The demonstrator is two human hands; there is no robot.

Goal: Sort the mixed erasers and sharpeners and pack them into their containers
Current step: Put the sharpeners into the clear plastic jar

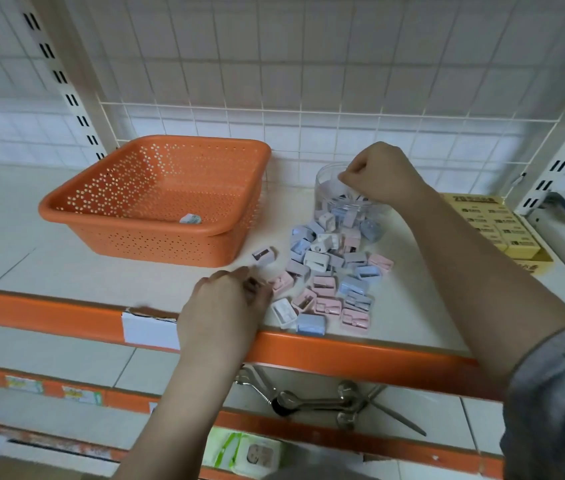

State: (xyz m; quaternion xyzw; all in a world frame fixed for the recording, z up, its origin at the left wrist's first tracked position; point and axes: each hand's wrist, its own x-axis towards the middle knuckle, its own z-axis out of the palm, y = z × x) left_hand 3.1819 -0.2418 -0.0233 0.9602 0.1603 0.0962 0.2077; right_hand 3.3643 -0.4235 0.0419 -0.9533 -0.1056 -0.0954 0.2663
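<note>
A pile of small pink, blue and white sharpeners [329,278] lies on the white shelf. One sharpener [263,253] sits apart, near the orange basket [128,216], which holds a single wrapped eraser [190,219]. Behind the pile stands a clear round jar [326,188] with several sharpeners inside. My right hand [378,174] hovers over the jar's mouth with fingers curled; whether it holds anything is hidden. My left hand [225,303] rests at the shelf's front edge, fingers curled at the pile's left side, touching a pink sharpener [281,282].
A yellow box of erasers [495,230] stands at the right by the upright. The shelf's orange front rail [343,351] runs below the pile. On the lower shelf lie metal spoons [308,400] and a wipes pack [243,452]. Wire grid backs the shelf.
</note>
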